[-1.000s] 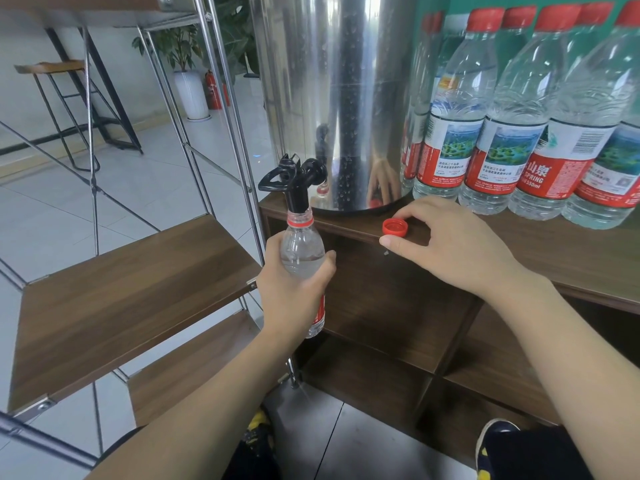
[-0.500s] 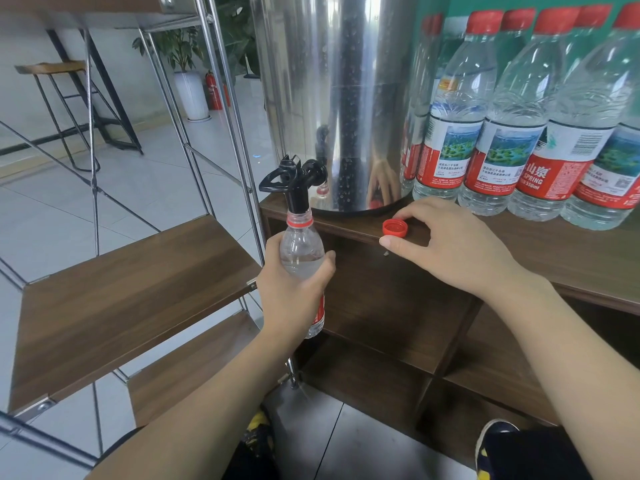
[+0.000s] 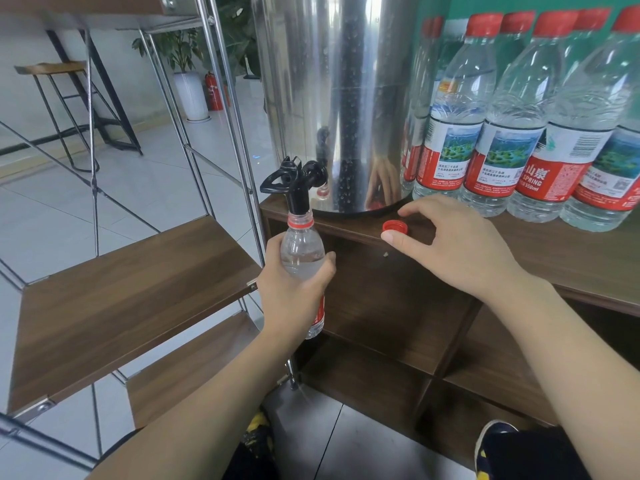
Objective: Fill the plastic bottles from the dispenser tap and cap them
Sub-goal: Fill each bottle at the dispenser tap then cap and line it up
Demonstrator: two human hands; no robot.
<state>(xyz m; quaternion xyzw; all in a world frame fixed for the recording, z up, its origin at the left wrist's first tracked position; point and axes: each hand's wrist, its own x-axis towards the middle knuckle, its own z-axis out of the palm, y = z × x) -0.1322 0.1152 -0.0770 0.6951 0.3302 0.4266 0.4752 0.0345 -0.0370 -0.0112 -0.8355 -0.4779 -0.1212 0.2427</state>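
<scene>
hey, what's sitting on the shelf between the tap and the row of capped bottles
In the head view, the steel dispenser tank stands between the tap and the capped bottles. In front of it lies a loose red cap.

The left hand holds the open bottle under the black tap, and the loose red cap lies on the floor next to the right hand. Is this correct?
Not quite. The head view shows the loose red cap on the wooden shelf top, not the floor, by the right hand. The left hand does hold the open bottle under the black tap.

An uncapped clear bottle (image 3: 302,252) stands upright, neck directly under the black tap (image 3: 293,181) of the steel dispenser (image 3: 332,98); its red cap (image 3: 394,226) lies right of the tap.
</scene>
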